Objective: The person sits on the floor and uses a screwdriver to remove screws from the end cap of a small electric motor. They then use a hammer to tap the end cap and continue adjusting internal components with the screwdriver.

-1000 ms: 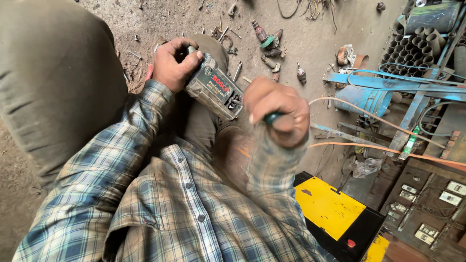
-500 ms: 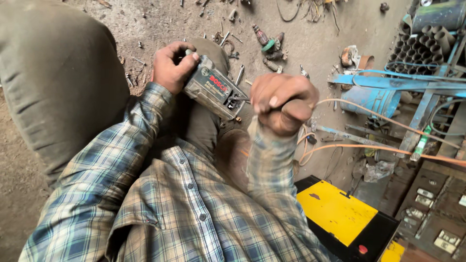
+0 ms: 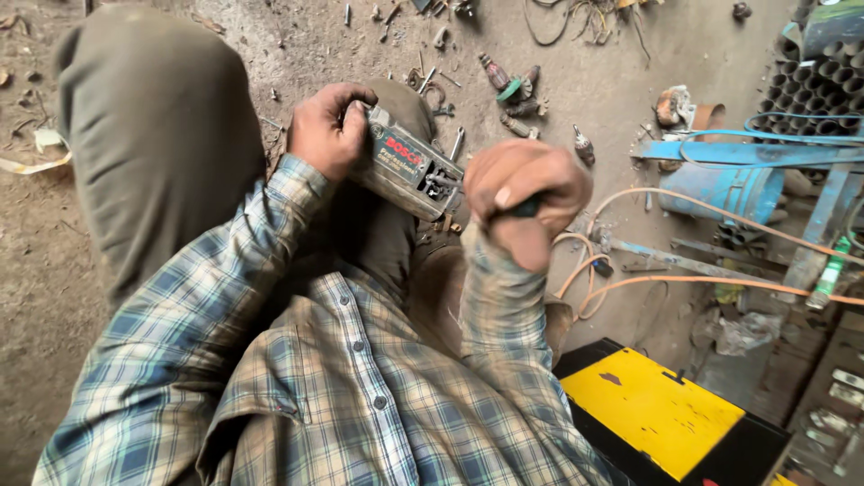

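Observation:
My left hand (image 3: pixel 326 129) grips the rear end of a grey, dusty power tool body (image 3: pixel 407 167) that rests over my knee. The tool's open front end faces my right hand (image 3: pixel 526 200), which is closed in a fist around a dark green tool handle (image 3: pixel 525 208), probably a screwdriver. Its tip is hidden behind the fist, close to the tool's open end. Both forearms wear plaid shirt sleeves. My olive-trousered leg (image 3: pixel 153 144) fills the upper left.
On the dirt floor lie scattered screws and small parts (image 3: pixel 508 85). An orange cable (image 3: pixel 702 281) loops at the right, by a blue metal drum (image 3: pixel 720 191) and stacked pipes (image 3: pixel 810 85). A yellow and black case (image 3: pixel 657 409) sits at lower right.
My right fist has risen a little and turned, staying closed on the handle by the tool's front. The left hand keeps its grip; the view has shifted slightly.

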